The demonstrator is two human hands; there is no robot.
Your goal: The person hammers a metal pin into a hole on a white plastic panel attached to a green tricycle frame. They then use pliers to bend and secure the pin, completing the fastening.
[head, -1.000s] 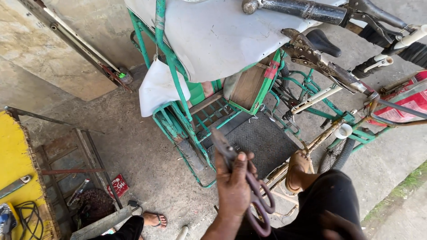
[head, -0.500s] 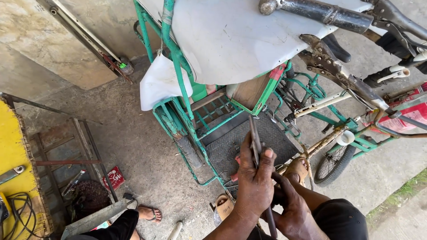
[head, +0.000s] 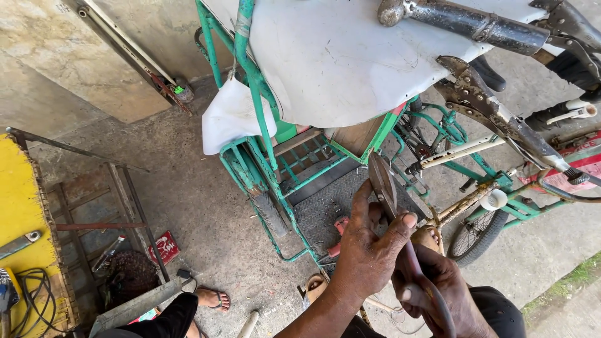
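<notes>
My left hand (head: 369, 247) grips a pair of metal shears (head: 383, 184) just below the blades, thumb pressed on the side. The dark blades point up toward the white sheet-metal panel (head: 338, 56) of a green-framed tricycle sidecar (head: 275, 156). Lower down, my right hand (head: 441, 291) is closed around the shears' maroon handles (head: 416, 285). Locking pliers (head: 501, 122) clamp the panel's right edge under a black pipe (head: 469, 19).
A white cloth (head: 233, 116) hangs from the green frame. A small wheel (head: 479, 231) sits at the right. A yellow board (head: 19, 206) with cables, a rusty metal frame (head: 100, 219) and another person's sandalled foot (head: 210, 299) lie at the left on the concrete floor.
The shears have risen toward the white panel. My right hand came in and closed on the handles, and my left hand shifted up near the blades. The view moved closer to the sidecar.
</notes>
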